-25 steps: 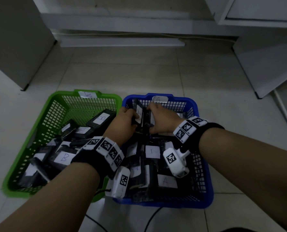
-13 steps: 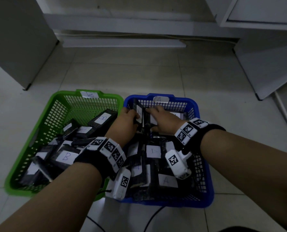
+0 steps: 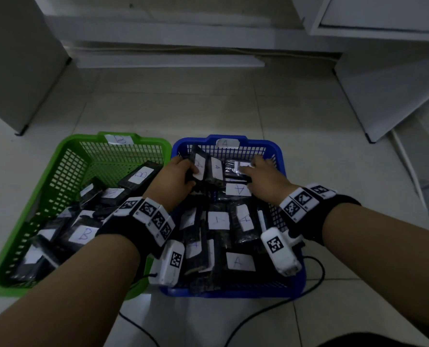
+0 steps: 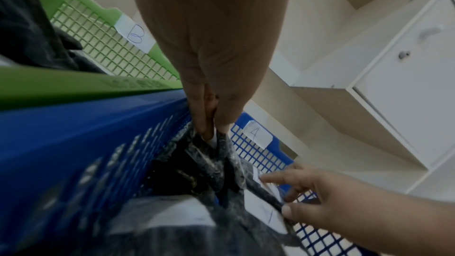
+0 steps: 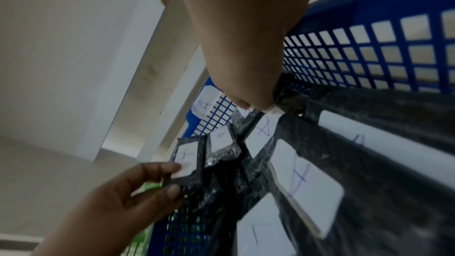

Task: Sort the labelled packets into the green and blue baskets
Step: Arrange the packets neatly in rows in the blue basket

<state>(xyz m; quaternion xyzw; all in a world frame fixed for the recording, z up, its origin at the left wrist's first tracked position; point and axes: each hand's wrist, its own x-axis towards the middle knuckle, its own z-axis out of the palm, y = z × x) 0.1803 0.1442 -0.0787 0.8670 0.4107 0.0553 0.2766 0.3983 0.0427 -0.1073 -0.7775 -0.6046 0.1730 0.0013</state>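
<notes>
- Our left hand point(image 3: 177, 176) pinches an upright black packet point(image 3: 198, 164) by its lower edge, at the far left corner of the blue basket point(image 3: 278, 156). Its fingers point(image 5: 157, 170) are curled narrow on the film, partly over the white label. The film looks slick, so we judge the packet could slide out and drop among the others.
- That packet stands close to the shared rim with the green basket point(image 3: 65, 156), tagged B. If we let go carelessly, it could tip over the rim into the wrong basket.
- Our right hand point(image 3: 263, 176) lies with its fingers point(image 4: 278, 179) spread and nearly straight on a flat packet point(image 3: 238, 169) near the far right corner of the blue basket. It presses and grips nothing, so the packet may skid toward the wall instead of lifting.
- Several labels in the blue basket read A, one shows only a stroke, and the held one is partly covered. In this dim light we could misread a letter and missort.
- Packets lie overlapped, so pulling one may drag its neighbours along.
</notes>
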